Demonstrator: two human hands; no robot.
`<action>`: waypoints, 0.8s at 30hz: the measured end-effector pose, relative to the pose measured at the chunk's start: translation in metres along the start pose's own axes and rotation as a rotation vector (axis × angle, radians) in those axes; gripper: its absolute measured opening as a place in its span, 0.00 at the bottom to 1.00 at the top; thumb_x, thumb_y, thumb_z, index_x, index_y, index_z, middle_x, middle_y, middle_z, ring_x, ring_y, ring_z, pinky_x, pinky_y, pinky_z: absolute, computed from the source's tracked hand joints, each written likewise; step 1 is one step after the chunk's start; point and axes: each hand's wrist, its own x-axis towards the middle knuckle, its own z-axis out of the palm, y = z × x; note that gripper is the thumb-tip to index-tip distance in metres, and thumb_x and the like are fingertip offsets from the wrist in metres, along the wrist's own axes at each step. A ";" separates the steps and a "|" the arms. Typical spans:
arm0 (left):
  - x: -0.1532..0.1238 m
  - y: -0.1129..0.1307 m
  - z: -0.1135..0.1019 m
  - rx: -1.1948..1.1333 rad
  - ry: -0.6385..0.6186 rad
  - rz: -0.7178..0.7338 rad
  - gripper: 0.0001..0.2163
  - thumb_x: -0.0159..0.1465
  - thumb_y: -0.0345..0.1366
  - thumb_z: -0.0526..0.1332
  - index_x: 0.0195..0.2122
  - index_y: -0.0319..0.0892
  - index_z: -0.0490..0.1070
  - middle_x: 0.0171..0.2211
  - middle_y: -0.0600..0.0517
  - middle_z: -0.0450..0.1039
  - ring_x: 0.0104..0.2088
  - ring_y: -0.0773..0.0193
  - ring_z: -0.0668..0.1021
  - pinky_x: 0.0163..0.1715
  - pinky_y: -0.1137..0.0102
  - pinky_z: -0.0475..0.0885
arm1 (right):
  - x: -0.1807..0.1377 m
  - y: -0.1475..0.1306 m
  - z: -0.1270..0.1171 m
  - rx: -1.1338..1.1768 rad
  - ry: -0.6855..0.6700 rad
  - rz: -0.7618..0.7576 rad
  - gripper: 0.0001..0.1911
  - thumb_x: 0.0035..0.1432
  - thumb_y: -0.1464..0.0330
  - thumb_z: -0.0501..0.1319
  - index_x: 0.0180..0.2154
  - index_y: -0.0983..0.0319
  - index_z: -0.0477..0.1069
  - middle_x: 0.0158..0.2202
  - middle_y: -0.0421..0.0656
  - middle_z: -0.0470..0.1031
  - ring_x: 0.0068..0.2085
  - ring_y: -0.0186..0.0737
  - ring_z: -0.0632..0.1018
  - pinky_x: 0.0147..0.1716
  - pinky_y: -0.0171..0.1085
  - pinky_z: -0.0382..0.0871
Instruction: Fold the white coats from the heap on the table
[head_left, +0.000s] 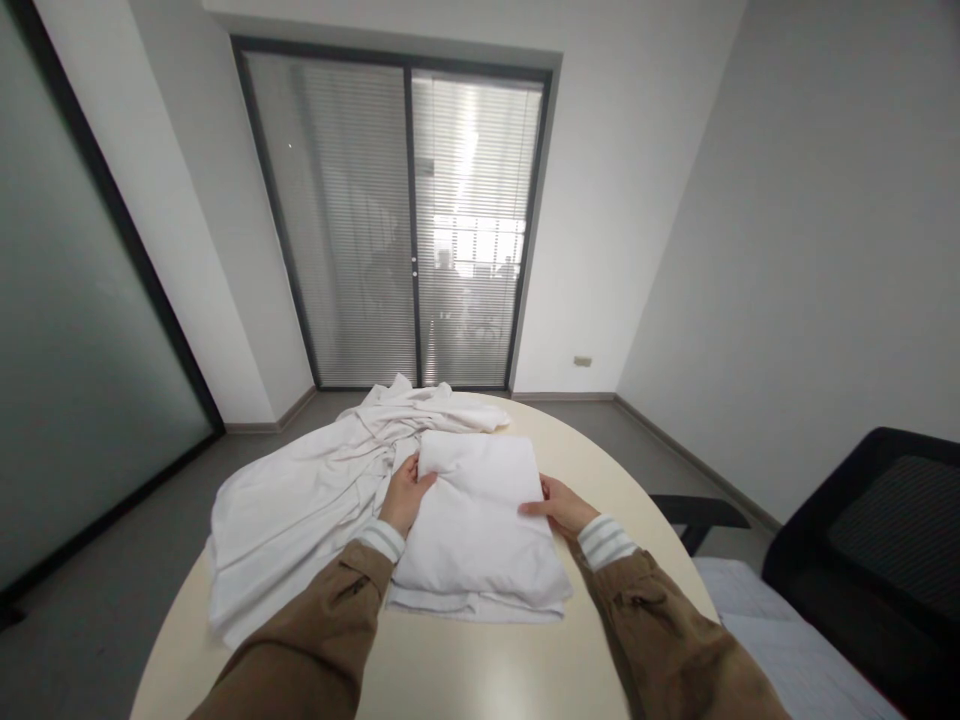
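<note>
A folded white cloth (480, 530) lies on the round table (487, 670) in front of me, its layers showing at the near edge. My left hand (406, 493) grips its left side, thumb on top and fingers tucked at the edge. On the opposite side, my right hand (559, 505) holds the right edge the same way, with the thumb pressed on the upper face. The kind of garment, if it is one, cannot be made out. Left of it spreads a loose, rumpled white cloth (300, 500), reaching to the far rim of the table and near my left forearm.
A black mesh chair (870, 560) stands at the right, its armrest close to the table rim. Pale cloth (780, 635) lies on its seat. Beyond the table is a glazed door with blinds (405, 230). A frosted glass panel (82, 330) is at the left.
</note>
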 end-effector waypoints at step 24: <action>-0.007 0.013 -0.017 0.173 -0.259 -0.145 0.17 0.48 0.39 0.70 0.39 0.37 0.79 0.37 0.45 0.82 0.44 0.46 0.81 0.49 0.55 0.72 | 0.001 0.004 -0.012 -0.156 0.114 -0.141 0.25 0.38 0.64 0.73 0.43 0.62 0.78 0.43 0.49 0.82 0.48 0.57 0.80 0.55 0.57 0.66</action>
